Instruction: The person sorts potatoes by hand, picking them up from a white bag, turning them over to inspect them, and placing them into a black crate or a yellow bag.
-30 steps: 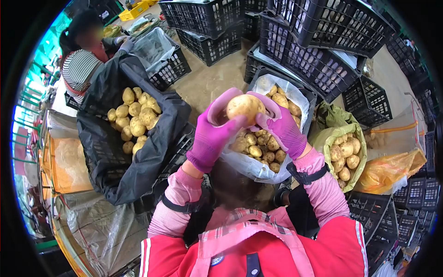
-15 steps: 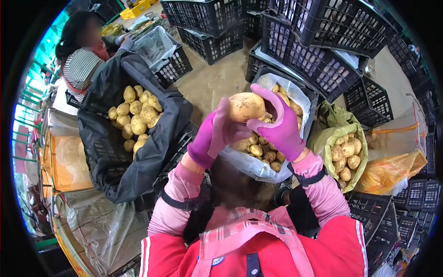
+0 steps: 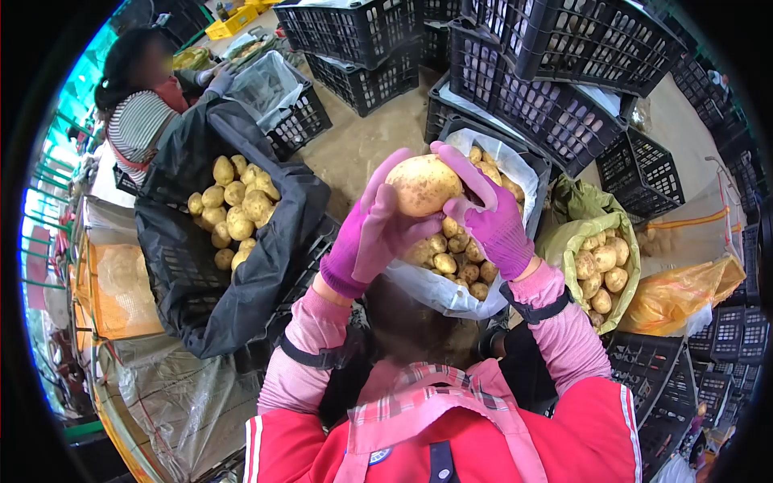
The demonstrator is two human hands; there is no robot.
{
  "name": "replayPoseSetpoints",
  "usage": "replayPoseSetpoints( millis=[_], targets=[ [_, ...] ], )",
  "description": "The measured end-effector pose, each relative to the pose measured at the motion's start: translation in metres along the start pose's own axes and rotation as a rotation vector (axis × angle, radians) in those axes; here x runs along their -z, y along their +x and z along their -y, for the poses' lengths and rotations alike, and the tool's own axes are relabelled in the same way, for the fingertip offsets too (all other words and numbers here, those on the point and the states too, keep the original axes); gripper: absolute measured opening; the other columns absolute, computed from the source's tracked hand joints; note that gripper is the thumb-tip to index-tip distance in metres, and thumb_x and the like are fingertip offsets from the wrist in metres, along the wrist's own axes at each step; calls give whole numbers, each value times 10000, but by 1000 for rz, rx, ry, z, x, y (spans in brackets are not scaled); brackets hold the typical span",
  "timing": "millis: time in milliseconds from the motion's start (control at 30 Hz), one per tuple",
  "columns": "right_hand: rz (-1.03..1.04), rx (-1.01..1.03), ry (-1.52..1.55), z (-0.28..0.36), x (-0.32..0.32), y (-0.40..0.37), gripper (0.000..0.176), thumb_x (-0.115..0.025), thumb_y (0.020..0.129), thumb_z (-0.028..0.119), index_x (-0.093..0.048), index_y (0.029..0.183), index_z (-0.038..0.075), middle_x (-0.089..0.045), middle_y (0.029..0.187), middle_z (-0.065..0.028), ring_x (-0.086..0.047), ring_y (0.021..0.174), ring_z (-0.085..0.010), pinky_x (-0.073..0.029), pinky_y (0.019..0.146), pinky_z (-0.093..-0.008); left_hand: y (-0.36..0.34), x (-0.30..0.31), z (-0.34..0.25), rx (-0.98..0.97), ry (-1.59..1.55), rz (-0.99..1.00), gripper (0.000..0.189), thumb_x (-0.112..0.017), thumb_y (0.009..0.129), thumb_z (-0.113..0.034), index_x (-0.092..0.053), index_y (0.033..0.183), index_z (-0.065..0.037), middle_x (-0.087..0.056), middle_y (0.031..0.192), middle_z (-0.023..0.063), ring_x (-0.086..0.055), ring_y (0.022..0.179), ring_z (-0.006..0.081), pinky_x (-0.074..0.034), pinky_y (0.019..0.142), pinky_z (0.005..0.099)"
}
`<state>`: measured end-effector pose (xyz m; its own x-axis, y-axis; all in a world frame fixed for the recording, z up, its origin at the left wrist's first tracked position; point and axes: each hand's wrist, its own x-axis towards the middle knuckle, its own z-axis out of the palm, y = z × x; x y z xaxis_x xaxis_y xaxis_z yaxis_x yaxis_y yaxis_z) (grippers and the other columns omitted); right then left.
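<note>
One large pale potato (image 3: 424,185) with brown specks is held up between both my gloved hands. My left hand (image 3: 377,225), in a pink-purple glove, cups it from the left and below. On the other side my right hand (image 3: 493,216), gloved alike, grips it between fingers and thumb. Below the hands stands a crate lined with white plastic (image 3: 451,302), full of smaller potatoes (image 3: 463,256), partly hidden by my hands. To the left, a crate draped in black cloth (image 3: 302,193) holds several more potatoes (image 3: 241,201).
At right, an olive-green sack (image 3: 555,241) holds potatoes (image 3: 602,262), with an orange plastic bag (image 3: 684,294) beside it. Black crates (image 3: 531,97) are stacked ahead. Another person (image 3: 145,121) sits at upper left near a crate lined with clear plastic (image 3: 266,84).
The potato has turned and shifted slightly left in my hands. My right fingers have moved over its top right side. Both hands still hold it.
</note>
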<state>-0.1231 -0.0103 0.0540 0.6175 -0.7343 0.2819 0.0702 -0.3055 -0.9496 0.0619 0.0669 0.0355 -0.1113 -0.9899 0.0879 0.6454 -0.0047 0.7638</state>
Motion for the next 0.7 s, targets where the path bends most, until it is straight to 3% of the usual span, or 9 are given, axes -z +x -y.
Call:
replayPoseSetpoints(
  millis=[67, 267, 367, 567, 667, 700],
  targets=[
    [-5, 32, -97, -4, 2, 1, 605, -654, 918, 78, -426, 1475, 21, -498, 1458, -111, -486, 1301, -165, -397, 1082, -308, 0, -5, -2, -19, 18, -49, 761, -557, 996, -446, -174, 1553, -94, -433, 1447, 152, -564, 1234, 263, -519, 1005, 357],
    [-66, -33, 446, -20, -15, -1, 670, -683, 903, 52, -374, 1496, 15, -537, 1388, -128, -517, 1275, -158, -419, 1060, -290, 2, -2, 2, -167, 340, -116, 748, -609, 986, -375, -217, 1543, -66, -459, 1416, 163, -544, 1254, 279, -498, 1027, 393],
    [-55, -214, 230, -13, -9, 0, 747, -732, 858, 70, -356, 1499, -8, -476, 1459, -125, -477, 1333, -197, -391, 1101, -307, 3, 9, 5, -133, 357, -72, 696, -586, 1003, -343, -240, 1536, -59, -473, 1398, 164, -548, 1248, 273, -497, 1028, 400],
    [-157, -6, -57, -14, -13, 0, 716, -795, 803, 66, -464, 1434, -6, -607, 1322, -109, -581, 1197, -169, -463, 1014, -294, 0, -3, -2, 28, 122, -125, 645, -509, 1034, -328, -221, 1536, -42, -461, 1408, 163, -555, 1237, 254, -502, 1016, 368],
    [-183, 4, -3, -13, -11, 0, 602, -778, 818, 64, -544, 1367, -12, -640, 1271, -110, -598, 1174, -175, -473, 998, -296, 2, 5, 7, 3, 21, -24, 721, -513, 998, -447, -199, 1565, -130, -414, 1479, 113, -567, 1221, 236, -521, 982, 333],
    [-175, -45, 22, -11, -8, 0, 584, -776, 821, 65, -555, 1356, -14, -645, 1258, -112, -600, 1169, -176, -473, 996, -296, 2, 7, 7, -4, -4, 3, 696, -496, 1012, -424, -196, 1558, -115, -413, 1470, 123, -563, 1224, 239, -516, 992, 338]
  ],
)
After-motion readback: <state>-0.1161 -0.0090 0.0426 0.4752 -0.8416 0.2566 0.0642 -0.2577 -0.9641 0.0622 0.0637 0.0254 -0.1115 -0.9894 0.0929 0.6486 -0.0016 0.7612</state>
